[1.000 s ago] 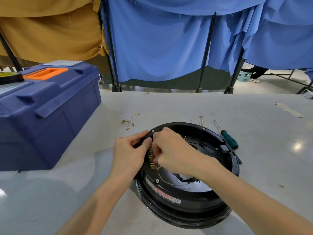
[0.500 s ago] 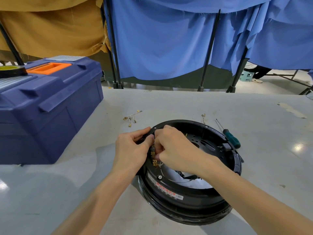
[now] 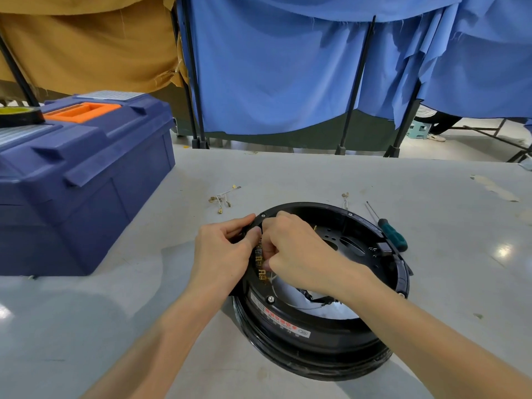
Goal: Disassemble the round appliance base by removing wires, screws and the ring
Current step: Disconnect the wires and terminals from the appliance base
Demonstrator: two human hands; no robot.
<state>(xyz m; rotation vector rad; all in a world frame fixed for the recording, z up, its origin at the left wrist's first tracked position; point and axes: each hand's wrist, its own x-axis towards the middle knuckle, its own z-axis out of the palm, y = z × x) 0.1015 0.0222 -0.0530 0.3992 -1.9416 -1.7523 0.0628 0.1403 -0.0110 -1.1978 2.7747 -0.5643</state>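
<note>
Gripping base rim (image 3: 403, 279), left hand (image 3: 221, 254), right hand (image 3: 299, 249)

Pale grey glossy tabletop (image 3: 288, 174). On it: navy plastic toolbox with orange handle (image 3: 86, 182) at left, black round appliance base (image 3: 316, 341) front centre, green-handled screwdriver (image 3: 393, 234) just beside its right rim, loose brass-tipped wires (image 3: 223, 197) behind, short wire scrap (image 3: 345, 198) near the screwdriver tip.

Left hand (image 3: 221, 256) bare; right hand (image 3: 300, 250) (likewise) bare
</note>
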